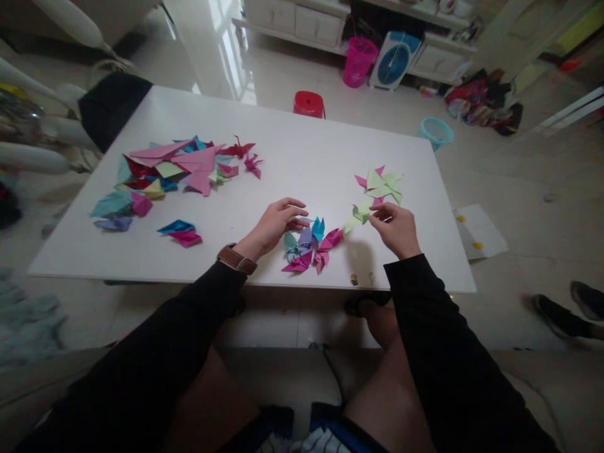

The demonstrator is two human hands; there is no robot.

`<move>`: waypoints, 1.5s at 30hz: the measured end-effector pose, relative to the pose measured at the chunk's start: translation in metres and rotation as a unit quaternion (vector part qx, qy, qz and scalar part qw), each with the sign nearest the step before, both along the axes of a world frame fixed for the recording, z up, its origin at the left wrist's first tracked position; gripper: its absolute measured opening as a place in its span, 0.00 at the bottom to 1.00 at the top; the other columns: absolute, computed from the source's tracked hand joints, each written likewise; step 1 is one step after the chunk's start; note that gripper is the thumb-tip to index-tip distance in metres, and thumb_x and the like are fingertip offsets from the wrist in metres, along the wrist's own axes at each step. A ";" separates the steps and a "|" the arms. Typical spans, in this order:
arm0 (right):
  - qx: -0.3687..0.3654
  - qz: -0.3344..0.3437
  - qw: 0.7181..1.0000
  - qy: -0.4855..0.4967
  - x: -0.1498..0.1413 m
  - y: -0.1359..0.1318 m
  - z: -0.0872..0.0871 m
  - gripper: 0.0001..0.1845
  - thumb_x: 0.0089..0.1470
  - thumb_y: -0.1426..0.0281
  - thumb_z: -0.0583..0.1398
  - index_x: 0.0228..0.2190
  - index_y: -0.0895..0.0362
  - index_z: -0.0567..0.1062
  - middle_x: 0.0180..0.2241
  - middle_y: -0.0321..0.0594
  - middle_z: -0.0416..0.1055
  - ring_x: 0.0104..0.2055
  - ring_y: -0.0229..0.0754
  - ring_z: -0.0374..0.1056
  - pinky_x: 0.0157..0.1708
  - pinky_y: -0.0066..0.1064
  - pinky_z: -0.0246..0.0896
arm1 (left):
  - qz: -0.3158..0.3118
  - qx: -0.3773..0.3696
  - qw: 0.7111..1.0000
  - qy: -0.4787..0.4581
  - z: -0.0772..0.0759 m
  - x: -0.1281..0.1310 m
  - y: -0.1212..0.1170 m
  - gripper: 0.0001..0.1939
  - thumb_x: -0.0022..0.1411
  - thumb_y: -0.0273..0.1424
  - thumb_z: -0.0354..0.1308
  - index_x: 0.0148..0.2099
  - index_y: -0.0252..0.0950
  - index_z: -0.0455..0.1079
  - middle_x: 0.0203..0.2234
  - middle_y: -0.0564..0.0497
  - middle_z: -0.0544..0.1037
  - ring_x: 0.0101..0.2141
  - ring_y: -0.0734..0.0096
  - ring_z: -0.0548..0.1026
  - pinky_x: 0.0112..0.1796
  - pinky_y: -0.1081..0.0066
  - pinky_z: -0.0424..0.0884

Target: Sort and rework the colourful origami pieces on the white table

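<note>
In the head view my right hand (pixel 394 228) pinches a pale green origami crane (pixel 360 214) just above the white table. Beyond it lies a cluster of pale green and pink folded paper (pixel 383 185). My left hand (pixel 282 221), a brown-strapped watch on its wrist, has its fingers apart and nothing visible in them. It hovers at the edge of a small group of cranes in blue, purple, teal and pink (pixel 306 242). Whether its fingertips touch the paper, I cannot tell.
A large heap of folded paper (pixel 189 163) covers the table's left part, with a blue and a pink piece (pixel 186 239) nearer me. Two tiny items (pixel 353 279) lie by the front edge. A red stool (pixel 309 104) stands beyond the white table (pixel 283 151).
</note>
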State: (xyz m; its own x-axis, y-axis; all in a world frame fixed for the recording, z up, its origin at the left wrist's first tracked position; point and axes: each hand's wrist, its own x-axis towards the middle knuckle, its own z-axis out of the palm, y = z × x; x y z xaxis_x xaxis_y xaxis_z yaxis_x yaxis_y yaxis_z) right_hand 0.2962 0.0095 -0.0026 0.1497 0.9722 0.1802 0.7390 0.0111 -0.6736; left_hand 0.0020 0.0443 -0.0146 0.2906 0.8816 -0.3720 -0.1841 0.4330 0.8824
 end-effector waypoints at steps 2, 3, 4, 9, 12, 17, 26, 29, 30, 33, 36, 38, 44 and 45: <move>-0.031 0.021 0.999 -0.028 0.008 -0.003 0.001 0.14 0.49 0.68 0.64 0.39 0.59 0.83 0.29 0.43 0.80 0.29 0.43 0.73 0.34 0.37 0.68 | 0.001 0.004 1.000 -0.001 0.000 -0.001 0.000 0.06 0.63 0.24 0.60 0.43 0.33 0.71 0.35 0.47 0.80 0.30 0.72 0.81 0.37 0.70 0.75; -0.051 0.033 0.997 -0.047 0.011 -0.006 0.001 0.14 0.49 0.69 0.65 0.39 0.59 0.83 0.29 0.42 0.80 0.29 0.43 0.72 0.34 0.37 0.68 | 0.002 0.006 1.000 -0.003 0.000 -0.002 0.000 0.06 0.62 0.24 0.60 0.43 0.33 0.71 0.34 0.47 0.80 0.30 0.72 0.80 0.37 0.70 0.75; -0.072 0.047 0.994 -0.067 0.014 -0.009 0.001 0.14 0.49 0.69 0.65 0.39 0.59 0.83 0.28 0.42 0.80 0.28 0.43 0.72 0.34 0.37 0.67 | 0.003 0.006 1.000 -0.004 0.000 -0.003 0.000 0.06 0.62 0.24 0.60 0.43 0.33 0.71 0.34 0.47 0.80 0.30 0.72 0.80 0.36 0.70 0.75; -0.171 0.135 0.970 -0.107 0.024 -0.027 -0.002 0.10 0.49 0.71 0.65 0.35 0.56 0.83 0.27 0.38 0.79 0.27 0.41 0.71 0.32 0.34 0.65 | 0.007 -0.001 1.000 -0.002 0.004 -0.003 -0.001 0.07 0.61 0.23 0.60 0.43 0.33 0.71 0.33 0.47 0.80 0.29 0.72 0.80 0.35 0.71 0.73; -0.206 0.191 0.958 -0.064 0.022 -0.033 -0.005 0.10 0.49 0.71 0.64 0.35 0.55 0.83 0.26 0.37 0.78 0.27 0.41 0.72 0.31 0.33 0.65 | 0.006 -0.007 1.000 0.004 0.008 -0.001 -0.002 0.06 0.61 0.23 0.59 0.42 0.33 0.71 0.33 0.47 0.80 0.29 0.72 0.80 0.34 0.71 0.73; -0.195 0.234 0.952 -0.029 0.010 -0.034 -0.013 0.09 0.52 0.69 0.64 0.37 0.55 0.83 0.27 0.37 0.79 0.29 0.41 0.73 0.34 0.33 0.67 | 0.003 -0.010 1.000 0.017 0.008 0.000 -0.002 0.06 0.61 0.23 0.59 0.42 0.33 0.71 0.34 0.46 0.80 0.29 0.72 0.80 0.35 0.71 0.73; -0.231 0.236 0.920 -0.212 0.005 -0.034 -0.031 0.10 0.49 0.73 0.67 0.37 0.55 0.80 0.37 0.42 0.81 0.36 0.44 0.73 0.36 0.32 0.63 | -0.004 -0.009 1.000 0.021 0.003 0.002 -0.001 0.07 0.60 0.23 0.59 0.42 0.33 0.71 0.32 0.47 0.80 0.29 0.71 0.80 0.34 0.70 0.73; -0.239 0.235 0.913 -0.232 0.004 -0.034 -0.033 0.09 0.51 0.74 0.66 0.37 0.55 0.80 0.38 0.42 0.81 0.35 0.43 0.73 0.36 0.32 0.62 | -0.006 -0.007 1.000 0.022 0.002 0.002 -0.001 0.06 0.61 0.23 0.59 0.42 0.34 0.71 0.32 0.47 0.80 0.30 0.71 0.80 0.34 0.70 0.73; -0.244 0.235 0.910 -0.240 0.002 -0.034 -0.034 0.08 0.51 0.74 0.65 0.36 0.55 0.80 0.37 0.41 0.81 0.35 0.43 0.72 0.35 0.32 0.62 | -0.007 -0.007 1.000 0.022 0.002 0.002 -0.001 0.06 0.61 0.23 0.58 0.42 0.34 0.71 0.33 0.47 0.80 0.30 0.71 0.79 0.34 0.70 0.73; -0.258 0.232 0.898 -0.270 -0.003 -0.033 -0.036 0.09 0.51 0.77 0.63 0.35 0.55 0.81 0.37 0.42 0.81 0.36 0.44 0.73 0.35 0.32 0.60 | -0.011 -0.007 1.000 0.023 0.000 0.001 0.000 0.07 0.61 0.23 0.59 0.42 0.34 0.72 0.33 0.46 0.79 0.30 0.71 0.79 0.35 0.69 0.73; -0.266 0.238 0.892 -0.278 -0.008 -0.032 -0.038 0.11 0.50 0.80 0.62 0.33 0.55 0.81 0.35 0.42 0.81 0.36 0.44 0.73 0.35 0.31 0.59 | -0.011 -0.004 1.000 0.019 -0.001 0.000 0.000 0.07 0.60 0.23 0.59 0.42 0.34 0.72 0.33 0.47 0.79 0.30 0.70 0.79 0.35 0.69 0.73; -0.266 0.243 0.894 -0.266 -0.011 -0.031 -0.038 0.10 0.50 0.80 0.62 0.32 0.55 0.81 0.33 0.41 0.80 0.34 0.43 0.72 0.34 0.31 0.58 | -0.010 -0.003 1.000 0.015 -0.001 0.000 0.000 0.07 0.60 0.23 0.59 0.43 0.33 0.72 0.32 0.47 0.79 0.30 0.70 0.79 0.34 0.70 0.73; -0.236 0.234 0.916 -0.225 -0.025 -0.031 -0.034 0.08 0.51 0.78 0.62 0.33 0.55 0.78 0.33 0.39 0.80 0.33 0.41 0.72 0.35 0.30 0.57 | -0.008 -0.001 1.000 0.012 0.001 0.000 -0.001 0.08 0.59 0.23 0.59 0.43 0.33 0.72 0.32 0.47 0.80 0.30 0.70 0.80 0.34 0.70 0.73; -0.229 0.229 0.920 -0.223 -0.028 -0.032 -0.033 0.08 0.51 0.78 0.62 0.33 0.54 0.77 0.34 0.39 0.80 0.34 0.41 0.72 0.35 0.30 0.57 | -0.008 -0.002 1.000 0.014 0.002 0.000 -0.001 0.08 0.59 0.23 0.59 0.43 0.33 0.72 0.32 0.47 0.80 0.30 0.70 0.80 0.34 0.69 0.73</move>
